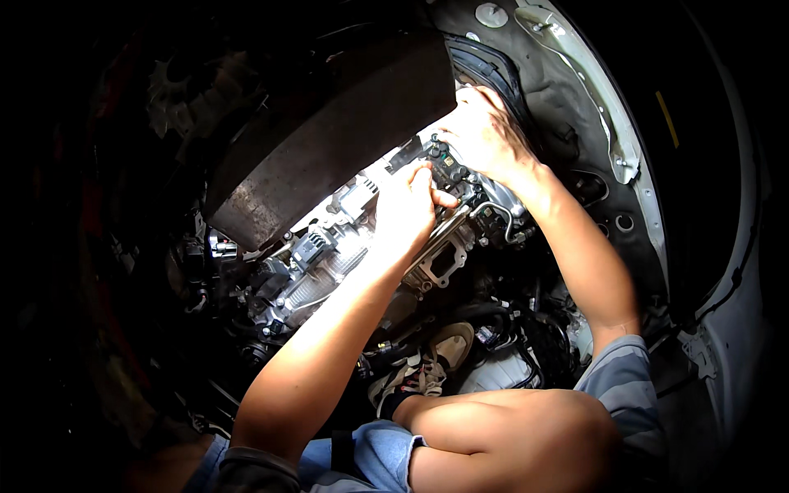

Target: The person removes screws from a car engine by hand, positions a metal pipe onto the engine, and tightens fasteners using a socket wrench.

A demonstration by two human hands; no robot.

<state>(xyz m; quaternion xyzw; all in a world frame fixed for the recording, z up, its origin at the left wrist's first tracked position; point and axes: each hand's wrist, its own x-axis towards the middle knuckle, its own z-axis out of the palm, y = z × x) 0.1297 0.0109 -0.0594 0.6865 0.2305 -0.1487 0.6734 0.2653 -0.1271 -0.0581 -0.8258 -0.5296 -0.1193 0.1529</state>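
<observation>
From the bent knee (501, 435) and the shoe (440, 353) low down, both bare arms reach up to the engine block (329, 263), where the left hand (407, 205) clenches around a metal tool (450, 220) and the right hand (485, 131) presses curled fingers onto the black connector part (448, 160) beneath the dark panel (329, 131).

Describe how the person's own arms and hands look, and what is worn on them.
Both forearms are bare, with no gloves, watch or rings visible. The left hand and the right hand are bare too. Near the right upper arm a short grey sleeve with faint stripes shows. At the left arm's lower end a dark cuff appears.
</observation>
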